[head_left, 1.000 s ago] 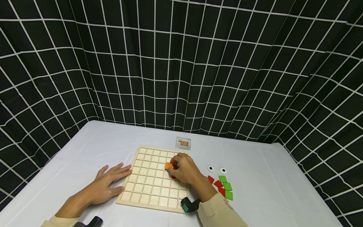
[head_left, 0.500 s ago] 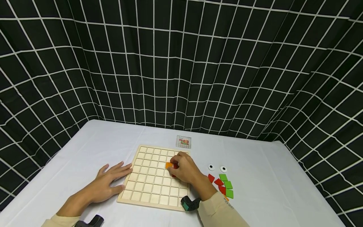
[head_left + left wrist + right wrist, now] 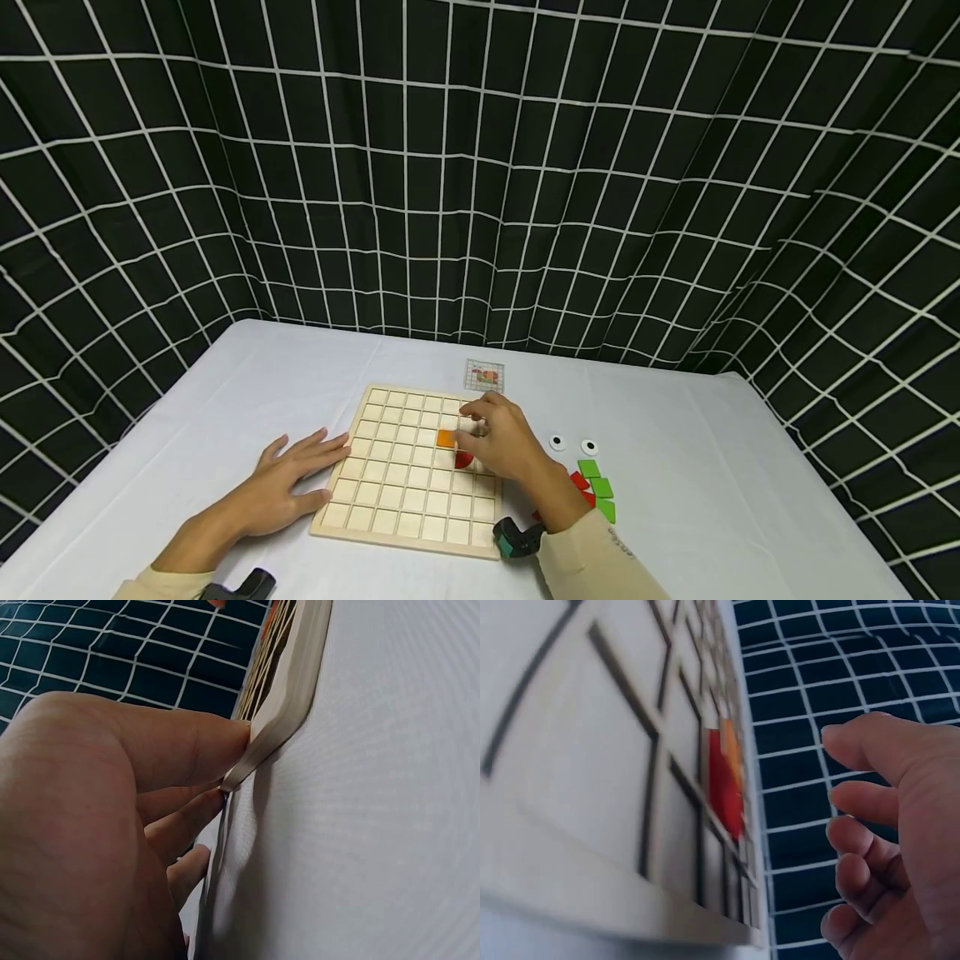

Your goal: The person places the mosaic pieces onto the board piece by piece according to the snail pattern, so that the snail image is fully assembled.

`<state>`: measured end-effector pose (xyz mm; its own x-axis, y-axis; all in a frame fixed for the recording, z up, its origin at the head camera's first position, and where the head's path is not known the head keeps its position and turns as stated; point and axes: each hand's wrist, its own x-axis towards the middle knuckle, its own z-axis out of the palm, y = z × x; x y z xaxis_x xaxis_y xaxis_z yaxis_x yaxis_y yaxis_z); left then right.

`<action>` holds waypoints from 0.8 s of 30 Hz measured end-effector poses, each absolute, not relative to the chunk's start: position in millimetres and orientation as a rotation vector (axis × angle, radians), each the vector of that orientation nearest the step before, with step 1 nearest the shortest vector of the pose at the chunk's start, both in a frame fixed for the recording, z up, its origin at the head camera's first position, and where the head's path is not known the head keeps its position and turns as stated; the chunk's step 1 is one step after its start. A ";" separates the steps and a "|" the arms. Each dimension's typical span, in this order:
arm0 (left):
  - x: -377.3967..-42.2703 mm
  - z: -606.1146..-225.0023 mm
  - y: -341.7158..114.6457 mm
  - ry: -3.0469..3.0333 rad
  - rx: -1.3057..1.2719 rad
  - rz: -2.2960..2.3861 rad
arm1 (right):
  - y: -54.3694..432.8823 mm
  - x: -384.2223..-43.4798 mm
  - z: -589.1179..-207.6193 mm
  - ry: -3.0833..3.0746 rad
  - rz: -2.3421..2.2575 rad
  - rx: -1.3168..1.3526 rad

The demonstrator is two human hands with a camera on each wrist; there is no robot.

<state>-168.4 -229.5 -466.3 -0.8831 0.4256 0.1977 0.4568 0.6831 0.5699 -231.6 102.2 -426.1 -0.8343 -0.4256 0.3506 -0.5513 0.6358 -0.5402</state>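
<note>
A square wooden grid board lies on the white table. My left hand rests at its left edge with fingers spread; in the left wrist view, the left hand's fingertips touch the board's rim. Over the board's right part hovers my right hand, thumb and fingers apart. Nothing shows between them in the right wrist view, where the right hand is clear of the board. An orange square tile and a red tile with a curved side sit in cells beside the right hand.
Right of the board lie several green tiles, red tiles partly hidden by the right forearm, and two eye discs. A small picture card lies behind the board. Black grid-patterned curtains surround the table.
My right hand has let go of the red tile and lifted slightly up and to the right, its fingers spreading. The red tile stays on the board. My left hand keeps its place.
</note>
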 end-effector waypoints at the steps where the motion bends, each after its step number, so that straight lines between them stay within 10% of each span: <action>1: -168.3 -466.2 -229.6 -2.833 -0.748 -0.980 | 104.0 -230.3 -423.5 -2.664 0.985 0.788; 24: -169.4 -467.9 -231.4 -2.829 -0.762 -0.963 | 175.0 -176.0 -373.4 -2.399 0.932 0.667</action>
<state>-169.4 -231.4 -467.9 -0.8764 0.4348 0.2072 0.4709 0.6831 0.5583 -176.0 175.0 -373.4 -0.7671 -0.2637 0.5848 -0.5894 0.6496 -0.4803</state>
